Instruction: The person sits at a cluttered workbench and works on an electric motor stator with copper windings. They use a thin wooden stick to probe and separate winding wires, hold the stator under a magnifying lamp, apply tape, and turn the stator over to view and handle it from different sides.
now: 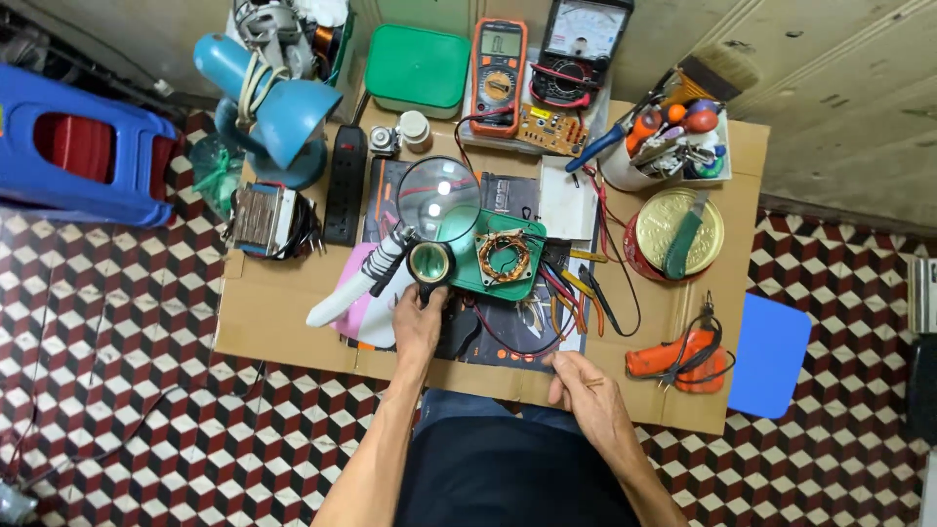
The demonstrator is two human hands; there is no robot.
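A: Cardboard (283, 312) covers the tiled floor. What is held?

B: The magnifier stand (430, 262) is gripped by the left hand (418, 327). The coil board (503, 257), just beyond, remains unsoldered. The right hand (584, 390) rests empty, fingers loose.

There are two meters: one orange meter (499, 74) and one black meter (580, 51). There is one blue lamp (264, 107), one green box (418, 70), one gold tin (678, 232), one orange glue gun (681, 359) and two hands.
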